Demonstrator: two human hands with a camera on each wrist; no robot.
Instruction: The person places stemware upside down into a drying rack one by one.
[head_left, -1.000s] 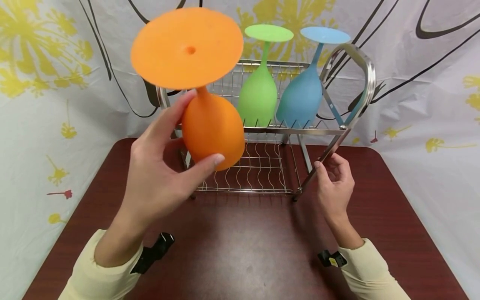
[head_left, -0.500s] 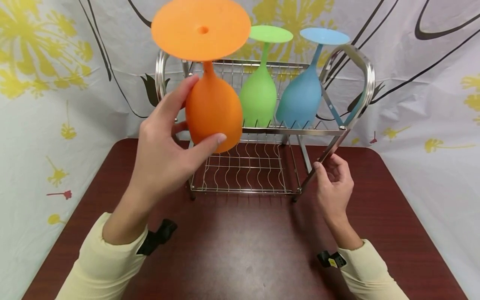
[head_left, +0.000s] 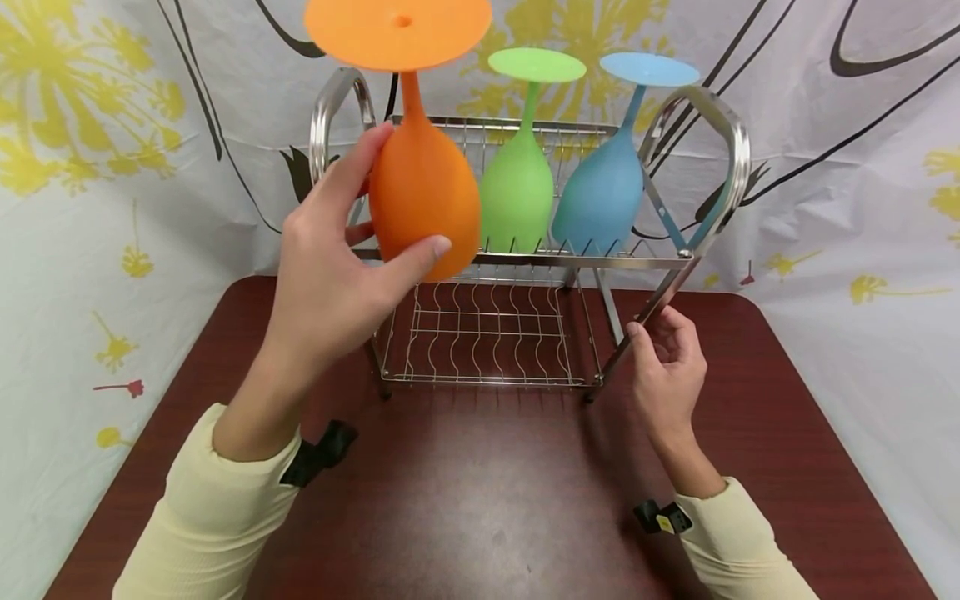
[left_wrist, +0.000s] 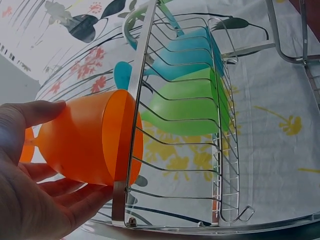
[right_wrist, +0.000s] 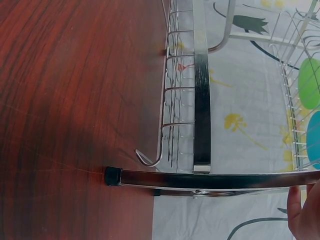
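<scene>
My left hand (head_left: 330, 258) grips an orange wine glass (head_left: 423, 192) round its bowl, thumb in front and fingers behind. The glass is upside down, its round foot on top and its mouth facing down. In the left wrist view the orange bowl (left_wrist: 85, 135) overlaps the front rail of the rack's upper tier. On that tier of the metal dish rack (head_left: 585, 261) stand an upside-down green glass (head_left: 517, 192) and, to its right, a tilted blue glass (head_left: 603, 196). My right hand (head_left: 670, 367) pinches the rack's right front leg between thumb and fingers.
The rack's lower tier (head_left: 487, 333) has wavy wire dividers. Curved side handles (head_left: 738, 167) rise at both ends of the upper tier. A dark red wooden table (head_left: 480, 492) carries the rack, and a patterned white cloth (head_left: 847, 208) hangs behind and beside it.
My left hand has raised the orange glass and moved it away from me, toward the upper tier's left part. The right hand stays on the rack leg.
</scene>
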